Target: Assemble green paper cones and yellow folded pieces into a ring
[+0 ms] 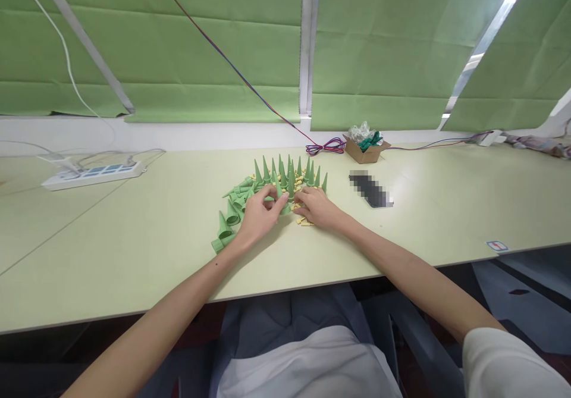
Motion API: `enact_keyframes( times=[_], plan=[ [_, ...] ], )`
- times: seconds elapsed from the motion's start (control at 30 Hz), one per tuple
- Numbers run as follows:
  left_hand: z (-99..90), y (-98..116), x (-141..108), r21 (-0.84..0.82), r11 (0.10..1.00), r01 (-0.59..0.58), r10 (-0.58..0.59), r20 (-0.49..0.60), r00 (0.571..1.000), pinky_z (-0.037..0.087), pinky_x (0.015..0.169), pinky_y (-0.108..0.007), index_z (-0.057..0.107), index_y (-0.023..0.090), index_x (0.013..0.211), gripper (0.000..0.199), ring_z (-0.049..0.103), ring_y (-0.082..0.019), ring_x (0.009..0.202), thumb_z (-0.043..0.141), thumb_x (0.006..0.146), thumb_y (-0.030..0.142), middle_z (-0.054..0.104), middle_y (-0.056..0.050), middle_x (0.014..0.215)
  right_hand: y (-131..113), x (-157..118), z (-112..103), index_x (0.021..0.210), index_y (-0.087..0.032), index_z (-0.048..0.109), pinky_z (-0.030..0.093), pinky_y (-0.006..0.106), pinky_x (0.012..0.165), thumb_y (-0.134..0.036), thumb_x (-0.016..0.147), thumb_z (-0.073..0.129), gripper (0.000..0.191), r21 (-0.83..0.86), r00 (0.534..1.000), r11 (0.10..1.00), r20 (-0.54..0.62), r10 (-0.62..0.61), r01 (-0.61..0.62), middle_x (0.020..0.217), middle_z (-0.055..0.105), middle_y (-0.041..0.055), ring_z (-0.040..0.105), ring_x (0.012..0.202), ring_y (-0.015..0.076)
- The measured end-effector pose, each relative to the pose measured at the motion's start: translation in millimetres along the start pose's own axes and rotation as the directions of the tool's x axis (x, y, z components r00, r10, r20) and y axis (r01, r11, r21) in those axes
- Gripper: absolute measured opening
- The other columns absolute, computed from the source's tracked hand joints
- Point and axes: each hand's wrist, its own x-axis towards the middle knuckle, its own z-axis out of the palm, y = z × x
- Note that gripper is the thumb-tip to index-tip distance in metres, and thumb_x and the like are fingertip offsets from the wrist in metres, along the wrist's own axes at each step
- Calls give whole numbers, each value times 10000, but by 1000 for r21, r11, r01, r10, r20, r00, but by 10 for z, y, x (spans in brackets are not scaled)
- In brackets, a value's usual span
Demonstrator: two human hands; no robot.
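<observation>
My left hand (262, 212) pinches a green plastic cone (281, 194) that stands pointed end up near the front of a cluster. Close beside it, my right hand (317, 206) reaches in with curled fingers among small yellow pieces (305, 222). Its fingertips hide whatever they may grip. Several green cones (266, 171) stand upright behind both hands, with more yellow bits between them. To the left, other green cones (232, 212) lie tipped over or lean in a loose pile, some showing their hollow open ends.
A dark phone-like object (371, 188), partly pixelated, lies right of the cones. Behind it sits a small cardboard box (363, 153) holding clear plastic and green material. A coiled red-blue cable (328, 146) rests by the wall. A white power strip (93, 175) is at left.
</observation>
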Motion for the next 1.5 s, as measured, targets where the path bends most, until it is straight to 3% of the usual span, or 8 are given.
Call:
enact_keyframes(
  times=[0.2,0.43,0.73,0.9,1.1,1.3,1.5],
  plan=[
    [4,-16,9,18,1000,-18,18,-3,1000,325,474,-245,493,211,792,320,451,-94,465,620,881,491,493,34,665,24,4,-2,952,-155,618,304,298,749,-201,926,627,54,39,1000,999,-22,22,-21,873,659,62,571,849,204],
    [-4,6,5,63,998,-12,11,15,1000,313,481,-257,487,211,792,300,441,-100,471,606,884,471,503,25,697,7,-13,-44,923,-163,665,272,287,724,-205,930,609,71,32,999,999,-33,1,0,805,638,52,562,842,203],
    [24,-55,20,290,946,-148,122,109,987,332,569,-272,433,215,719,279,431,-134,509,618,866,364,454,44,574,35,5,-45,845,-138,680,294,263,678,-215,934,636,127,99,994,995,-103,-20,30,762,591,40,518,740,162],
    [11,-86,27,330,931,-157,110,157,981,365,594,-292,410,220,704,292,494,-161,545,601,874,361,520,19,602,73,18,-8,868,-132,692,319,258,662,-209,927,649,106,142,985,989,-169,-26,51,765,572,33,500,697,147],
    [4,-89,14,295,949,-109,63,158,985,393,595,-299,411,226,780,266,509,-153,518,610,892,362,535,37,622,119,38,58,909,-140,697,374,262,694,-189,925,648,71,203,961,975,-276,-28,87,836,607,48,519,707,142],
    [19,-159,30,359,914,-186,150,127,981,391,609,-286,501,216,892,203,545,-161,630,680,857,306,580,19,732,89,34,60,889,-147,699,409,266,684,-168,905,668,41,272,937,952,-347,-38,140,834,632,52,536,687,140],
    [22,-181,34,351,918,-186,154,120,981,420,603,-279,534,210,1072,343,545,-139,577,721,840,379,597,30,748,58,38,32,839,-167,696,457,272,682,-181,886,673,54,381,930,913,-367,3,148,816,677,52,583,703,150]
  ],
)
